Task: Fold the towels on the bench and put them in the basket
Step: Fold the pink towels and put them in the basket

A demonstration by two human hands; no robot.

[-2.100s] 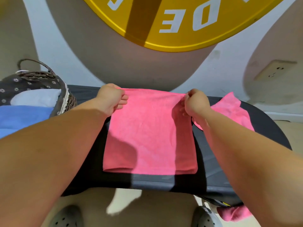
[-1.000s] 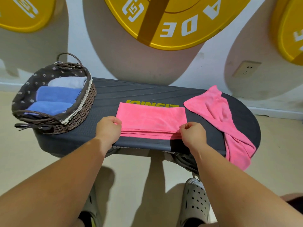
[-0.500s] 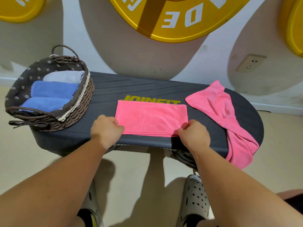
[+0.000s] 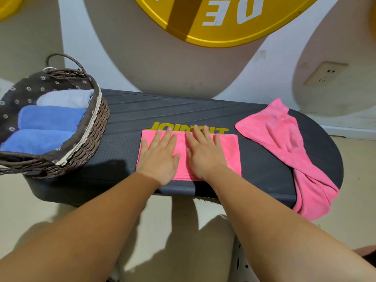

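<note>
A folded pink towel (image 4: 228,151) lies flat in the middle of the dark bench (image 4: 126,143). My left hand (image 4: 159,154) rests palm-down on its left half with fingers spread. Beside it, my right hand (image 4: 204,151) lies flat on the towel's middle, also with fingers apart. A second pink towel (image 4: 284,143) lies crumpled and twisted at the bench's right end, its tail hanging over the edge. The wicker basket (image 4: 91,137) stands on the bench's left end and holds two rolled blue towels (image 4: 48,119) and a pale one (image 4: 65,97).
A wall with large yellow discs (image 4: 223,19) rises right behind the bench, with a socket (image 4: 325,73) at the right. The basket's handle (image 4: 65,59) stands up at its far side. Beige floor and a grey clog (image 4: 242,265) lie below the bench's front edge.
The towel was folded in half toward me. Both hands then let go of its near corners and moved onto its top, lying flat with open fingers.
</note>
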